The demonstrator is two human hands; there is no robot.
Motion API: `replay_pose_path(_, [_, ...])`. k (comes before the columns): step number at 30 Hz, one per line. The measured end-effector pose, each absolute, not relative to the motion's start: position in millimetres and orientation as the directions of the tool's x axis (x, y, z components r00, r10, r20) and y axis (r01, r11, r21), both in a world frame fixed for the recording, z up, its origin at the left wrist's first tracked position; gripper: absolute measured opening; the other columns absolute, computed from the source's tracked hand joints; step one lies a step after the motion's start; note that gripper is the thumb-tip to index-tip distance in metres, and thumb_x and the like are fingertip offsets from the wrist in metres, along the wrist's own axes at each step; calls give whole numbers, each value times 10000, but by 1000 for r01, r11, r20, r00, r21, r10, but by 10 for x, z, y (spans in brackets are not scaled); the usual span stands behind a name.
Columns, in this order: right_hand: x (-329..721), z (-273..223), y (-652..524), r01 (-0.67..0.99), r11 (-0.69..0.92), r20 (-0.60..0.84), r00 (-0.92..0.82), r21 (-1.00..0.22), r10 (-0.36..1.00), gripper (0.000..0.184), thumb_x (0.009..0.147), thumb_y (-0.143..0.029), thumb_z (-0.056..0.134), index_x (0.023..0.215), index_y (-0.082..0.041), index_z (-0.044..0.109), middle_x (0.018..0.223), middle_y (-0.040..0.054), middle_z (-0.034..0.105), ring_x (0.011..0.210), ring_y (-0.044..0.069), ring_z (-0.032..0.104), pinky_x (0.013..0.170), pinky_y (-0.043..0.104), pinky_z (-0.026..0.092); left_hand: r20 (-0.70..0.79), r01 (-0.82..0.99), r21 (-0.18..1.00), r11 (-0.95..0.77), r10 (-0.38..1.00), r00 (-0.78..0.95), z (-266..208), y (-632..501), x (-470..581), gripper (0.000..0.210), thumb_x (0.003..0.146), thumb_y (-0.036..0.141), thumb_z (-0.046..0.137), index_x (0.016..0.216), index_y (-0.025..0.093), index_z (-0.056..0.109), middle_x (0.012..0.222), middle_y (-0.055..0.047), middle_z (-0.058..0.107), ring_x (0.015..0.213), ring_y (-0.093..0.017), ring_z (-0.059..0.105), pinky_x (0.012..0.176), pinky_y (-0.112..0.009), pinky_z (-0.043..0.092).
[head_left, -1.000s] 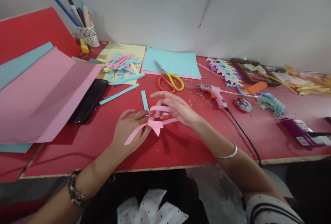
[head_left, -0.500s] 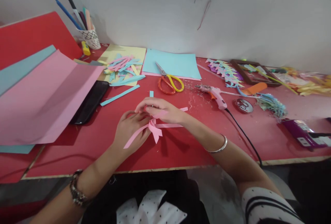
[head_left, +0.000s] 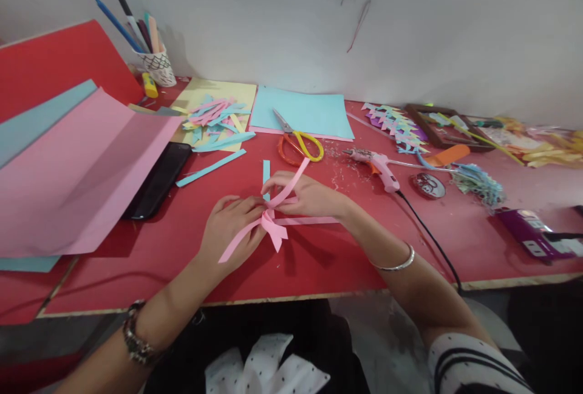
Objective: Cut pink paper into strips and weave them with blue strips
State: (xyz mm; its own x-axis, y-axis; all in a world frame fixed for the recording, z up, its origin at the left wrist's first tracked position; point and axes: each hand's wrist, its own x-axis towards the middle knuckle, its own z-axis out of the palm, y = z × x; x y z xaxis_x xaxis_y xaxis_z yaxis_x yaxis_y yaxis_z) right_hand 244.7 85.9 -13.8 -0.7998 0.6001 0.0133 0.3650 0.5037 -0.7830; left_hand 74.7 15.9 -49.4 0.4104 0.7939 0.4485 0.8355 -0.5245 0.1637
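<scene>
Several pink paper strips (head_left: 274, 237) cross and fold over one another, their notched ends fanning out towards me. My left hand (head_left: 232, 227) is closed on the fold from the left, fingers bent over the strips. From the right, my right hand (head_left: 310, 193) curls its fingers and thumb around the upper strip, which slants up across those fingers. Where its fingertips meet the paper is partly hidden. One pink tail reaches right beneath my right wrist. Just beyond the fingers lies a light blue paper strip (head_left: 266, 172).
Yellow-and-red scissors (head_left: 303, 144) lie partly on blue sheets (head_left: 314, 108). A pink glue gun (head_left: 373, 162) with a black cable rests at right. Cut strips (head_left: 218, 116) are heaped on yellow paper. A phone (head_left: 159, 181) sits partly under pink paper (head_left: 86, 175); a pen cup (head_left: 157, 67) stands behind.
My right hand has shifted right and its fingers have drawn back a little. A pink strip now sticks up across them, and more of the blue strip shows. My left hand has stayed put.
</scene>
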Motion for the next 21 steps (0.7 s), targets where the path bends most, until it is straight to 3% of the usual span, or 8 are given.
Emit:
replay_pose_path(4, [2466, -207, 799, 360, 623, 84, -819, -695, 567, 40, 763, -206, 545, 776, -172, 561, 845, 35, 572, 798, 143, 512, 748, 270, 406, 395, 829, 221, -514, 824, 405, -513, 163, 747, 338, 853, 228, 309, 838, 204, 647, 867, -44, 690, 772, -188, 621, 671, -314, 425])
replay_pose_path(6, [2453, -250, 781, 329, 634, 128, -816, -700, 564, 60, 781, -178, 513, 749, -165, 563, 784, 27, 572, 731, 126, 517, 697, 246, 408, 381, 829, 235, -508, 832, 402, -520, 166, 747, 345, 854, 232, 304, 843, 199, 648, 868, -50, 688, 775, -192, 619, 664, -310, 429])
replay_pose_path(10, [2405, -273, 772, 328, 597, 171, -759, -732, 628, 75, 781, -158, 502, 743, -160, 567, 731, 11, 577, 658, 109, 514, 634, 224, 401, 370, 831, 223, -510, 833, 412, -513, 169, 744, 363, 858, 246, 295, 862, 195, 655, 885, -56, 686, 782, -205, 619, 670, -318, 434])
replay_pose_path(14, [2370, -235, 744, 304, 534, 161, -737, -789, 656, 104, 794, -160, 473, 757, -160, 570, 764, 12, 590, 705, 107, 532, 654, 221, 405, 369, 839, 207, -503, 834, 410, -486, 169, 745, 380, 857, 246, 284, 849, 188, 659, 767, -53, 679, 695, -193, 613, 614, -299, 428])
replay_pose_path(21, [2384, -208, 730, 168, 436, 142, -792, -884, 593, 99, 779, -138, 477, 788, -160, 572, 834, 24, 536, 764, 105, 511, 652, 219, 406, 422, 840, 167, -517, 807, 412, -474, 166, 751, 366, 839, 222, 295, 781, 196, 656, 706, -59, 661, 602, -185, 593, 551, -292, 418])
